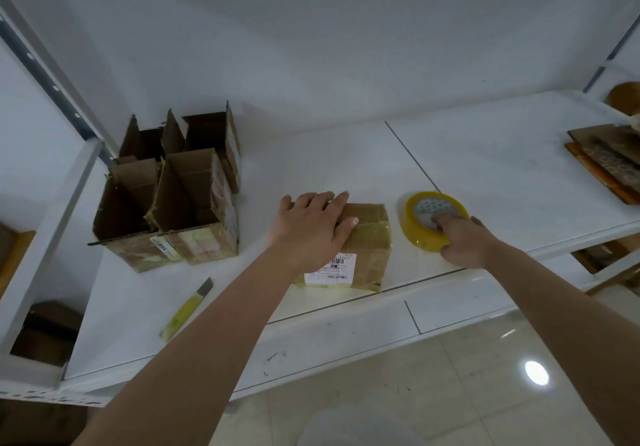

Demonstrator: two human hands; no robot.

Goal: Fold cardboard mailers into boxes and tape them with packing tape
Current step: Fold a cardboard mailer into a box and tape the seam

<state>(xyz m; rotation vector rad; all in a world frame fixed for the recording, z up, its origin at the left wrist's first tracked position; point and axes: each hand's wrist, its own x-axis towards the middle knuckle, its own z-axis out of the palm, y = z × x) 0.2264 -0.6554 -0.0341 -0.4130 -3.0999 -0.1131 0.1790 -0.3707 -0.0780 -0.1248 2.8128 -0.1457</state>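
Left hand (pixel 313 227) flat, fingers straight, pressing the taped box (pixel 363 248) near the bench (pixel 485 154) front edge. Right hand (pixel 462 241) grips the tape roll (pixel 429 218) just right of it (fingers curled into the core). Open boxes (pixel 169 196) stand at the back-left corner.

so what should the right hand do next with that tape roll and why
Probably lift the tape roll and carry it over to the box. The right hand grips the roll, which lies flat on the white table beside the box, fingers in its core. The left hand rests flat on the box's folded top, holding the flaps down, ready for taping.
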